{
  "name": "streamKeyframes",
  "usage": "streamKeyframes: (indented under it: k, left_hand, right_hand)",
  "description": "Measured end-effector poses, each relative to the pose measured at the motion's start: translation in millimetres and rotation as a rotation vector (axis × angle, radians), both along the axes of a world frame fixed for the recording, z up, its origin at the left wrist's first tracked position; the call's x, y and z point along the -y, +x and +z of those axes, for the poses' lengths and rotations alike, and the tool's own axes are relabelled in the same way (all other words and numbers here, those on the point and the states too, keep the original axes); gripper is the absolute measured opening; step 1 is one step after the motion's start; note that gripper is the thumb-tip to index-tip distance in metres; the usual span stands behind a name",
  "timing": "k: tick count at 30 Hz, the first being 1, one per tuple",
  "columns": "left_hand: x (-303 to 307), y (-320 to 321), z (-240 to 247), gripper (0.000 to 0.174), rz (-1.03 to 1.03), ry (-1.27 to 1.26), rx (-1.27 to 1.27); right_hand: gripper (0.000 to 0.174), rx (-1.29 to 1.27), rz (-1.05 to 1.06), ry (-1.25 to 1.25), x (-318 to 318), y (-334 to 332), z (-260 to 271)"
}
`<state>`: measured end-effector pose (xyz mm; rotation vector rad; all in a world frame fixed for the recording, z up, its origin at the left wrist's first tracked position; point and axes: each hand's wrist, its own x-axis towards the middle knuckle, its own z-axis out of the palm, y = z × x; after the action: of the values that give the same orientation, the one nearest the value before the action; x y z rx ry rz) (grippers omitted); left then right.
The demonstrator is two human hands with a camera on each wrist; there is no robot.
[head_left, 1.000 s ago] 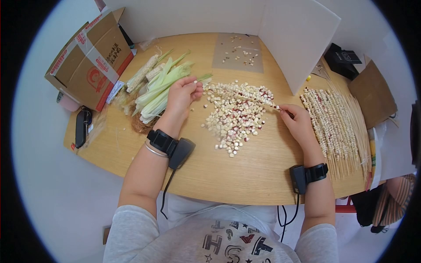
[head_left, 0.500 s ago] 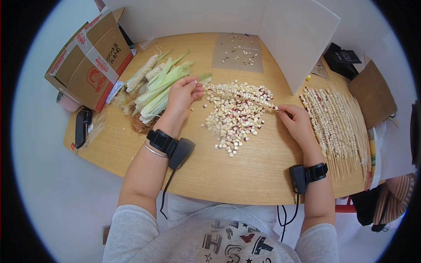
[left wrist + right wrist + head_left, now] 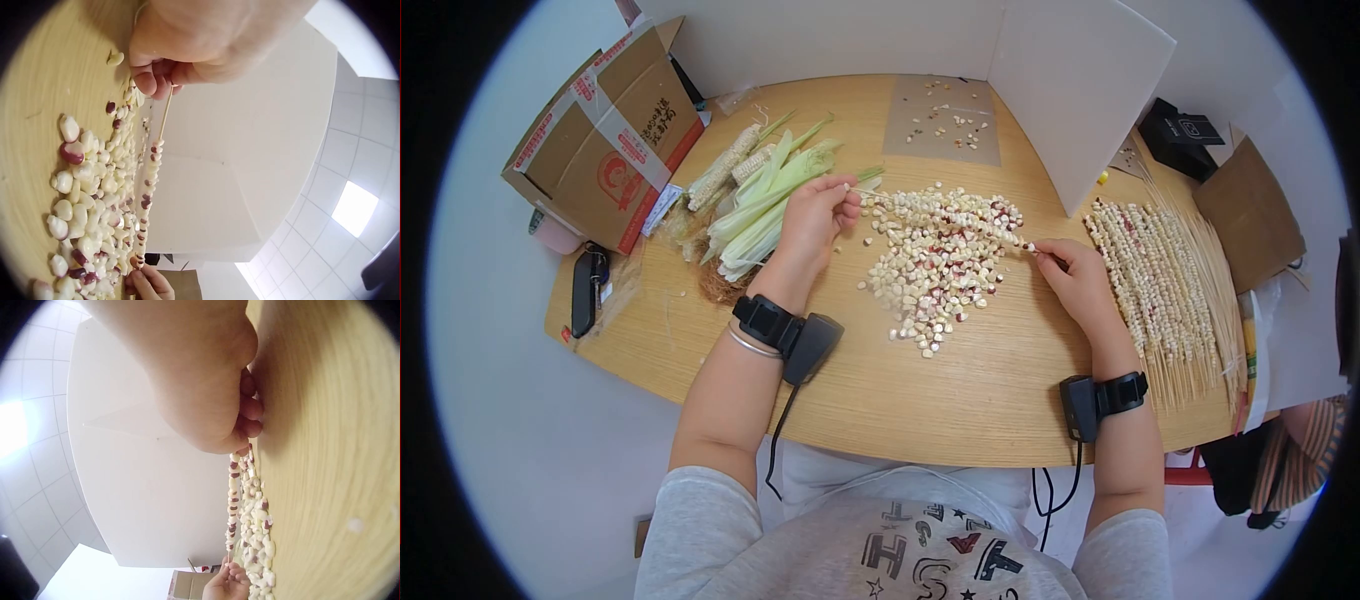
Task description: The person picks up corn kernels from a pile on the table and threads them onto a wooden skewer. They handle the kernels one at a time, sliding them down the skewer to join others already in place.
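A thin wooden skewer (image 3: 960, 222) threaded with white and dark red corn kernels spans between my two hands, over a heap of loose kernels (image 3: 930, 285). At its bare left end my left hand (image 3: 815, 220) pinches a small pale corn kernel (image 3: 846, 187) between thumb and fingertips, right at the tip. My right hand (image 3: 1080, 278) pinches the opposite end, just past the last threaded kernels. In the left wrist view, a short bare stretch of stick (image 3: 167, 115) runs from the left fingertips to the threaded kernels.
Finished kernel skewers (image 3: 1150, 290) lie in rows at the right, beside bare sticks (image 3: 1215, 300). Corn cobs and green husks (image 3: 775, 200) are piled at the left, near a cardboard box (image 3: 605, 140). A white panel (image 3: 1080, 90) stands behind; a grey mat (image 3: 920, 110) holds scattered kernels.
The left fingers have shifted slightly at the skewer's left end, and more of the bare stick shows beside them. The right hand keeps its pinch, almost still.
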<state>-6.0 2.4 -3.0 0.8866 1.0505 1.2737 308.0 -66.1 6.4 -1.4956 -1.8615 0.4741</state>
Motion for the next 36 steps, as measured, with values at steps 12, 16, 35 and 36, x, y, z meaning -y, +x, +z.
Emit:
streamKeyframes:
  k: [12, 16, 35, 36]
  left_hand:
    - [-3.2, -5.1, -3.4, 0.019, -0.06, -0.017, 0.062]
    - [-1.2, -0.9, -1.8, 0.02, -0.076, -0.014, 0.081]
    - [-1.0, -2.2, -0.4, 0.02, -0.011, -0.041, 0.084]
    - [-1.1, -2.1, -0.6, 0.02, -0.011, -0.041, 0.084]
  right_hand:
    - [0.019, 0.009, -0.005, -0.01, -0.6, 1.2, -1.4]
    - [0.019, 0.015, 0.015, 0.004, -0.2, 0.8, -0.9]
    - [0.019, -0.002, -0.005, -0.024, 0.7, -0.5, 1.4]
    - [0.018, 0.003, -0.005, -0.014, 0.5, -0.3, 1.0]
